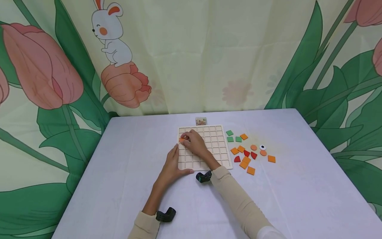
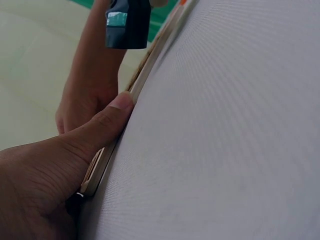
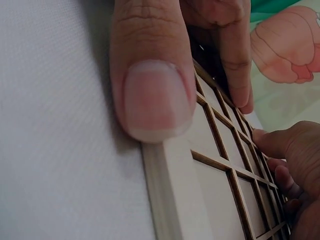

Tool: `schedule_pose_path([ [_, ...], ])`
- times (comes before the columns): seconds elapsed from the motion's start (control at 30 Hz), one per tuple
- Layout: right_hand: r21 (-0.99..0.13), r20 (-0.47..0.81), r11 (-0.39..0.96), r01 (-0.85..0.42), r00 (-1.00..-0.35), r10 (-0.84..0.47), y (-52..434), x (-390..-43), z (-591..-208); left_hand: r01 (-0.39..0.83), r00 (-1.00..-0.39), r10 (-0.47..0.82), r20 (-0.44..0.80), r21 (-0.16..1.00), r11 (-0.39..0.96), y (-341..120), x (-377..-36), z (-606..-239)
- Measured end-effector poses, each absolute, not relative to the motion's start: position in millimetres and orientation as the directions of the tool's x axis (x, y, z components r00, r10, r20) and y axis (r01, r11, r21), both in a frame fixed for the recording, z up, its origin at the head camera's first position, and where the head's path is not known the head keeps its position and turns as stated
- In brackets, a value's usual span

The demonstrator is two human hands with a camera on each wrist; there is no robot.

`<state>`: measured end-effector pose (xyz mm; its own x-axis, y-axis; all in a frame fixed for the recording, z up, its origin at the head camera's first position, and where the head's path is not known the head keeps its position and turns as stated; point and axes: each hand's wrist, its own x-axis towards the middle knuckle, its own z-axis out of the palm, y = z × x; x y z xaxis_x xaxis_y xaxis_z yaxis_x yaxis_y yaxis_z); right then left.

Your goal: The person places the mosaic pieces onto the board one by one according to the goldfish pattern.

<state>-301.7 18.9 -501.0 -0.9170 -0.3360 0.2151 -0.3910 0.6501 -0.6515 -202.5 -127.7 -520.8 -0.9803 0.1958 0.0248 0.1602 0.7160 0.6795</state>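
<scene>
A pale wooden grid board [image 1: 213, 146] lies on the table, its squares divided by thin raised strips. My left hand [image 1: 172, 164] spans the board's near left corner, with straight fingers along the left side. Its thumb [image 2: 107, 120] lies against the near edge, large in the right wrist view too. Reaching over the grid, my right hand [image 1: 195, 142] pinches a small orange tile [image 1: 181, 140] at the left column, in the upper part of the board. In the right wrist view the right hand's fingers [image 3: 282, 175] are bent low over the squares, and the tile is hidden there.
Right of the board lie loose orange square tiles [image 1: 251, 170], green tiles [image 1: 229, 132], red pieces [image 1: 253, 155], orange discs [image 1: 253, 147] and a white disc with a black dot [image 1: 262, 147]. A small patterned box [image 1: 201, 121] stands behind the board.
</scene>
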Motion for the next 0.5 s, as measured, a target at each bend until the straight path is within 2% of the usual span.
schedule_pose_path([
  [0.5,-0.667,0.203,0.646,-0.371,-0.925,-0.321,18.8,-301.4,-500.9,0.196,-0.976,0.209,0.064,0.677,0.710,-127.4,-200.8,-519.2],
])
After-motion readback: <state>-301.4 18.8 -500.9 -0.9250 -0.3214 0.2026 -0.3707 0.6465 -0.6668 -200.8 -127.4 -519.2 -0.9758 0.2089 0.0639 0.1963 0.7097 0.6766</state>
